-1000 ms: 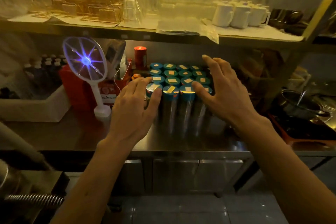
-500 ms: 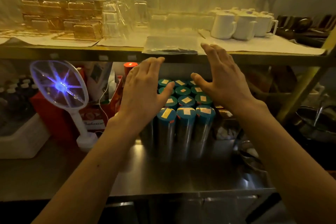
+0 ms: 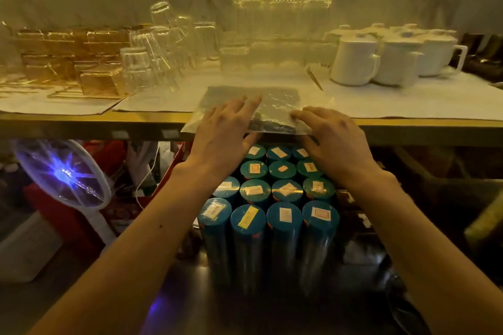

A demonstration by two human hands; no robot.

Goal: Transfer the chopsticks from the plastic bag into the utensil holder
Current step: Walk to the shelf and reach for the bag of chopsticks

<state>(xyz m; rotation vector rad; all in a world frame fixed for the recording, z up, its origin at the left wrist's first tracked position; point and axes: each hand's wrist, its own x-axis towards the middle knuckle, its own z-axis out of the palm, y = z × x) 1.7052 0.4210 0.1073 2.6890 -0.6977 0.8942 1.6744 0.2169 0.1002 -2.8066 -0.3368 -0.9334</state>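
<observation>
A clear plastic bag [image 3: 275, 106] with dark contents lies flat at the front edge of the upper shelf [image 3: 109, 119], its near end hanging slightly over the edge. My left hand [image 3: 226, 133] reaches onto the bag's left part, fingers stretched forward and touching it. My right hand [image 3: 332, 133] lies at the bag's right front corner, fingers bent slightly onto the plastic. Whether either hand grips the bag is unclear. No utensil holder can be made out in the frame.
Under the shelf stand several tall canisters with teal lids [image 3: 268, 198] on a steel counter [image 3: 190, 307]. A glowing electric swatter [image 3: 61, 174] leans at left. Upturned glasses [image 3: 160, 43], gold boxes [image 3: 68, 60] and white lidded mugs [image 3: 381, 60] fill the shelf.
Both hands rose from above the teal-lidded canisters to the upper shelf and now touch the plastic bag. The camera has tilted up and moved closer.
</observation>
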